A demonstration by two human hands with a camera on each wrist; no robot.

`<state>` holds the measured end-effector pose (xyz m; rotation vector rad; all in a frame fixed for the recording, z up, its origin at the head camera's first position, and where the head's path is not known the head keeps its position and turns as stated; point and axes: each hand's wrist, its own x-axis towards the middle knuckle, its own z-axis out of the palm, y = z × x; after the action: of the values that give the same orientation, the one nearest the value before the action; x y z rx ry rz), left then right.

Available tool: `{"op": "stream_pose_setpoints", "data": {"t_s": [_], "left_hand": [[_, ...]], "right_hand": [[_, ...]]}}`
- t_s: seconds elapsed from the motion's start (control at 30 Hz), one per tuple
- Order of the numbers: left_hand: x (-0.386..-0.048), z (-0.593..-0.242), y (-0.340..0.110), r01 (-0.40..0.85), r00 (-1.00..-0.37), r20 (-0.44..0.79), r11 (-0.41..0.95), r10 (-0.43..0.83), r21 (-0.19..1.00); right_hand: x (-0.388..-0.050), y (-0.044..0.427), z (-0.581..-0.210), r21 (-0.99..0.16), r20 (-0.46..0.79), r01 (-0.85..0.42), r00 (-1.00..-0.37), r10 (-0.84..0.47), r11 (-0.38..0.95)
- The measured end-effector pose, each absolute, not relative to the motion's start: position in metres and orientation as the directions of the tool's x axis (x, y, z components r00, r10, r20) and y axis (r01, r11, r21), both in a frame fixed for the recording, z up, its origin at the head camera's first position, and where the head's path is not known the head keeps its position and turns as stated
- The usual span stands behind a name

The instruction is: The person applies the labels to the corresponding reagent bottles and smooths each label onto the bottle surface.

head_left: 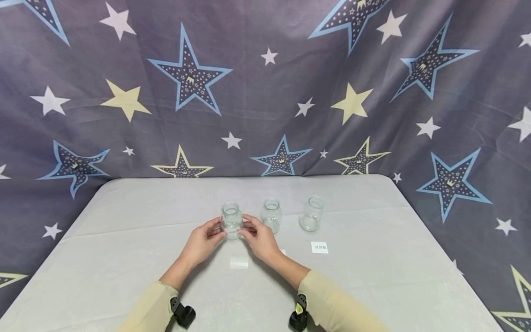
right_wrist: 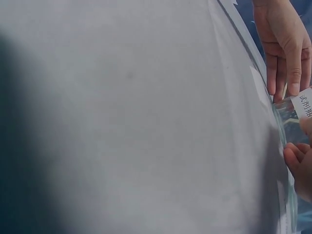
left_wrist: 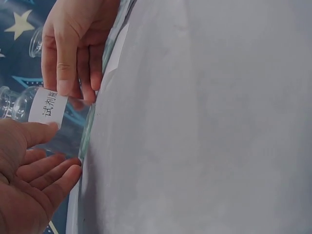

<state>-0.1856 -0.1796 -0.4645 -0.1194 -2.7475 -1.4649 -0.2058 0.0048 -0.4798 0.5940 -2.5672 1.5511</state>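
Note:
A clear glass jar (head_left: 231,220) stands upright on the cloth between both hands, a white printed label (left_wrist: 48,108) on its front. My left hand (head_left: 201,242) holds the jar's left side, with the thumb on the label's edge in the left wrist view. My right hand (head_left: 260,240) holds the right side; its thumb presses the label's other edge. The right wrist view shows the left hand (right_wrist: 287,46) above and part of the right hand (right_wrist: 303,168) below, at the jar's lower part.
Two more glass jars, one (head_left: 271,216) just beyond the right hand and one (head_left: 311,214) further right, stand on the grey-white cloth (head_left: 124,258). A printed card (head_left: 319,247) lies before the right jar, a white card (head_left: 239,263) nearer me, another partly behind the right wrist. A star-patterned curtain (head_left: 249,92) hangs behind.

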Motion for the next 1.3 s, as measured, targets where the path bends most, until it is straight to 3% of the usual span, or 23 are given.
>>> {"op": "stream_pose_setpoints", "data": {"t_s": [0.53,1.3], "left_hand": [[-0.187,-0.463,-0.182,0.111,-0.994,0.088,0.479,0.07,0.871],[-0.175,-0.452,-0.193,0.067,-0.996,0.086,0.594,-0.004,0.802]], "right_hand": [[-0.205,0.006,-0.478,-0.885,0.261,-0.346,-0.923,-0.284,0.313],[-0.194,0.024,-0.463,-0.871,0.254,-0.343,-0.927,-0.275,0.352]]}}
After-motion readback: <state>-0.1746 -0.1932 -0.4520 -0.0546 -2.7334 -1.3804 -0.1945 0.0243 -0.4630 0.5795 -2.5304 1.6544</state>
